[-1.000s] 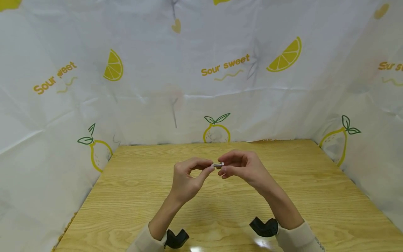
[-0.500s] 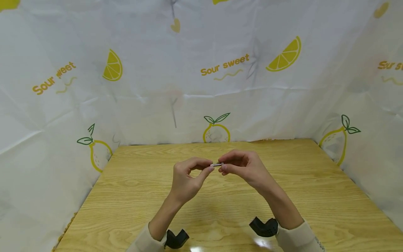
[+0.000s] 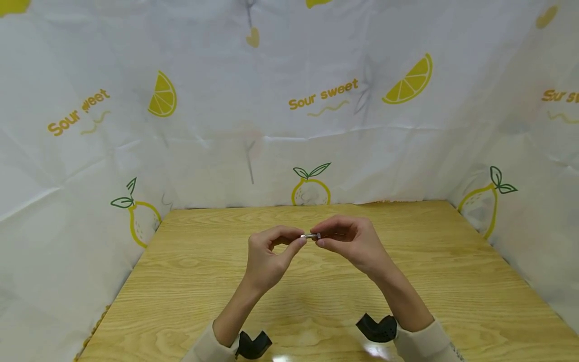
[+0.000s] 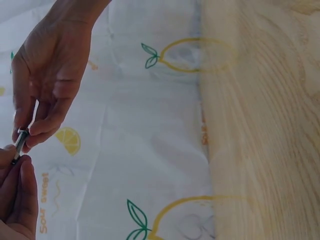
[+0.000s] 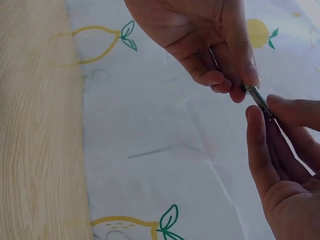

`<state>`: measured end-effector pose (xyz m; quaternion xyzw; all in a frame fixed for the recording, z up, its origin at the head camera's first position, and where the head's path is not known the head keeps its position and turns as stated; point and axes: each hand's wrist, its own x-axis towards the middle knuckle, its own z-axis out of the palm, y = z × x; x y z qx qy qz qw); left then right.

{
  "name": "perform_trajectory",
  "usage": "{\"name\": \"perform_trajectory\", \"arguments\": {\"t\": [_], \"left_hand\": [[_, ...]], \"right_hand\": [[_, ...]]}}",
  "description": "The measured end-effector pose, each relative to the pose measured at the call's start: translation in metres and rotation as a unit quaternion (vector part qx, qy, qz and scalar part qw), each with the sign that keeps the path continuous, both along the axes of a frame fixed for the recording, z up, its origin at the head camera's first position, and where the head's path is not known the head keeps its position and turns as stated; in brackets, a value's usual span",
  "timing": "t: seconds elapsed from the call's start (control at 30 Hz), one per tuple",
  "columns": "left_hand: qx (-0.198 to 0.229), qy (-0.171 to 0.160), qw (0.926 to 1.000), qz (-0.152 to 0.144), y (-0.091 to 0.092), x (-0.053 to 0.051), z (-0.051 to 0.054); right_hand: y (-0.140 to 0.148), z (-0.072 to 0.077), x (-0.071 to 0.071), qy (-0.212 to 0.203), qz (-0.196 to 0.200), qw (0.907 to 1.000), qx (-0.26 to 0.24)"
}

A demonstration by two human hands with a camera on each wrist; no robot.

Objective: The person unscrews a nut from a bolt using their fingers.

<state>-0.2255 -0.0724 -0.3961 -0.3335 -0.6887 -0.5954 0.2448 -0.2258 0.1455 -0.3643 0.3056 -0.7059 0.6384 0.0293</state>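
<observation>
A small silvery bolt (image 3: 311,236) is held level above the table between both hands; its threads show in the right wrist view. My left hand (image 3: 273,257) pinches the bolt's left end between thumb and fingertip, hiding that tip. At the other end, where a wider piece shows, the thumb and fingers of my right hand (image 3: 355,242) close around it. Whether that piece is a head or a nut, I cannot tell. In the left wrist view the bolt (image 4: 20,145) runs between the fingertips of the two hands.
Below the hands lies a wood-grain table (image 3: 289,311). A white lemon-print cloth (image 3: 217,110) hangs around its back and sides. Black wrist mounts (image 3: 253,345) sit at both light sleeves.
My right thumb and fingers have shifted around the bolt's right end, with fewer fingertips showing below it. The bolt and both hands have moved very slightly left.
</observation>
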Motion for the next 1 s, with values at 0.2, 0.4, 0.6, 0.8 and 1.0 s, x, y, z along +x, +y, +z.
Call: {"name": "perform_trajectory", "arguments": {"t": [0.2,0.4,0.6,0.8,1.0], "left_hand": [[0.000,0.001,0.9999,-0.012,0.0005,0.0016,-0.0007],[0.003,-0.004,1.0000,-0.007,-0.0001,0.0027,-0.0007],[0.003,-0.003,0.9999,0.010,-0.0001,0.0029,-0.0017],[0.005,0.003,1.0000,0.003,0.0006,0.0027,-0.0008],[0.008,0.002,1.0000,-0.005,0.0012,0.0015,-0.0001]], "right_hand": [[0.0009,-0.0008,0.0002,0.007,0.005,1.0000,-0.001],[0.0019,0.0020,0.0013,-0.030,0.022,0.9987,0.036],[0.0015,0.0015,-0.0005,-0.042,0.036,0.9976,0.042],[0.0032,-0.0002,-0.0009,-0.025,0.044,0.9986,0.011],[0.0044,0.0019,-0.0003,-0.047,0.033,0.9983,-0.003]]}}
